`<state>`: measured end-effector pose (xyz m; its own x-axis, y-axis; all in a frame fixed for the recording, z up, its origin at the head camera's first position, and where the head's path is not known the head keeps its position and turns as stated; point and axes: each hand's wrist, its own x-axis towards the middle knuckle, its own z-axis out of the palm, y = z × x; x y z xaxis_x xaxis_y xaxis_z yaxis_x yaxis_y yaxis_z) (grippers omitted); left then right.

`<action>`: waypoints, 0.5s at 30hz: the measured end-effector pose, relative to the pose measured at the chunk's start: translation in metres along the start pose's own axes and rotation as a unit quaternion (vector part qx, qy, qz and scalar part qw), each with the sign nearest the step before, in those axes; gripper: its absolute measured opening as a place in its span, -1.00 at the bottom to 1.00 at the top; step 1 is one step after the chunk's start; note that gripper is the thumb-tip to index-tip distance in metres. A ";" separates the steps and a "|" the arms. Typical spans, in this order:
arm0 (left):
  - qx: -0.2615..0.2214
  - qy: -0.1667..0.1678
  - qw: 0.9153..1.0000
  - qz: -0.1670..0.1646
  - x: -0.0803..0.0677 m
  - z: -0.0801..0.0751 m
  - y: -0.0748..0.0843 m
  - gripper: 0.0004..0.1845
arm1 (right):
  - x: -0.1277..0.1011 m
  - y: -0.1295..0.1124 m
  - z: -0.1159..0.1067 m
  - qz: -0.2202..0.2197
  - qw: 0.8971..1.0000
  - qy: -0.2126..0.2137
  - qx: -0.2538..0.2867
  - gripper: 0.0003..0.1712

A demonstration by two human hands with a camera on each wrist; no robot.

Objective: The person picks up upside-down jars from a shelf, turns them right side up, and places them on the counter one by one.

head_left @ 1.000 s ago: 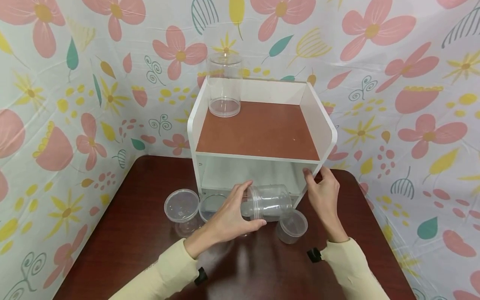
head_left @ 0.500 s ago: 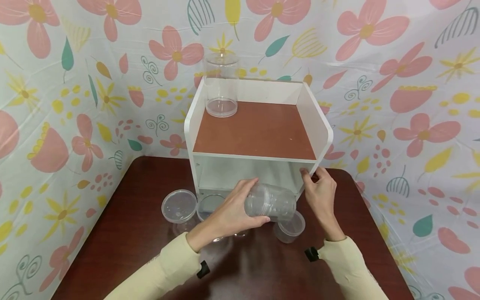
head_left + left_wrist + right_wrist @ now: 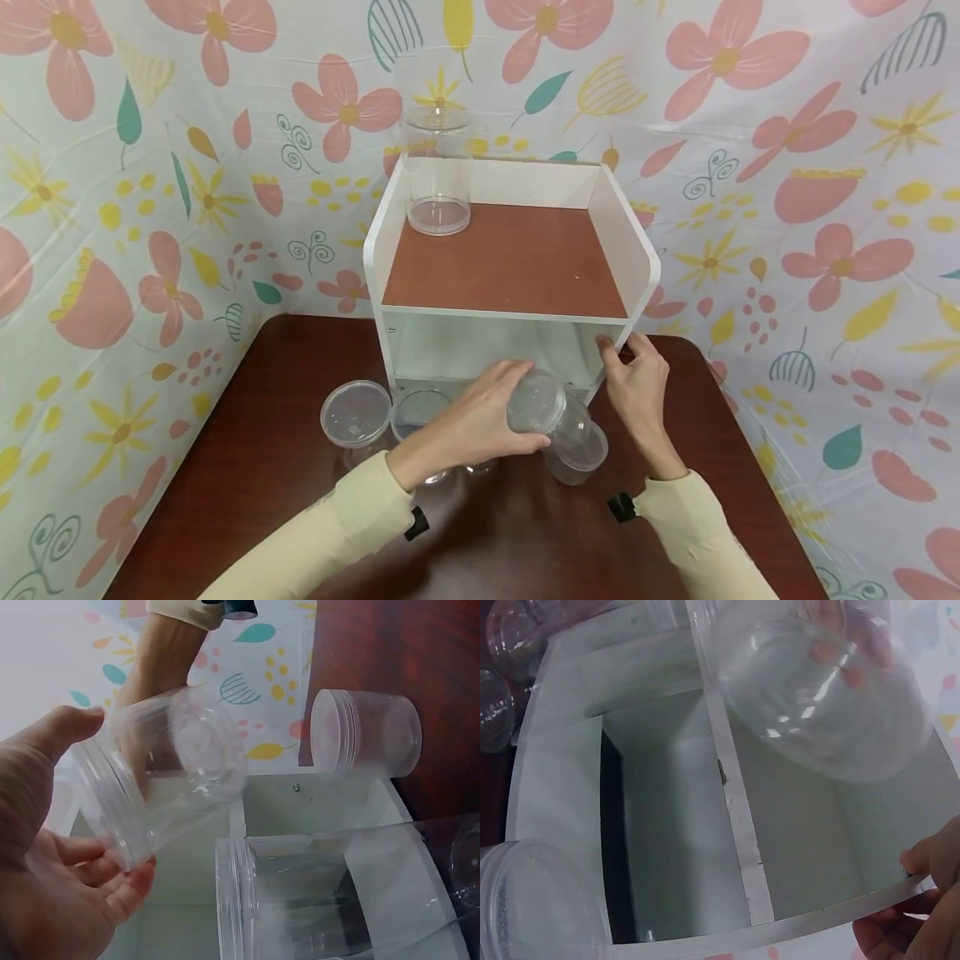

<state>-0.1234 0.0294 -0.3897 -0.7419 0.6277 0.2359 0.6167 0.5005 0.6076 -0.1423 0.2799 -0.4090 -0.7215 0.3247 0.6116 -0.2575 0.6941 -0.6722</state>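
Observation:
My left hand [image 3: 480,421] grips a clear plastic jar [image 3: 187,761] around its lidded end, thumb on one side and fingers on the other. The jar is tilted in front of the white shelf's lower opening, its lid facing up toward the head camera and its base pointing down to the right. My right hand [image 3: 639,387] pinches the front edge of the right side panel [image 3: 624,258], thumb inside the panel and fingers outside. Below the held jar stands a small lidded tub [image 3: 367,735], partly hidden by it in the head view.
A tall clear jar [image 3: 438,179] stands at the upper left of the shelf's brown top [image 3: 510,258]. Lidded clear jars [image 3: 356,414] [image 3: 422,412] stand on the dark red table [image 3: 292,358] before the shelf's left front. Floral cloth [image 3: 832,333] hangs behind and beside the table.
The jar in my left hand has turned from lying nearly level to tilted, its lid swinging up toward the head camera. That hand has shifted slightly right; my right hand keeps its hold on the panel.

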 end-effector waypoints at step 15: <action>0.173 -0.085 0.978 0.082 0.024 0.022 0.003 0.05 | 0.000 0.001 -0.002 -0.008 1.000 -0.003 0.010 -0.82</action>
<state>-0.1335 0.0594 -0.3987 -0.5895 0.7913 0.1621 0.7976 0.5385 0.2719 -0.1419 0.2818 -0.4089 -0.7204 0.3100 0.6204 -0.2826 0.6857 -0.6708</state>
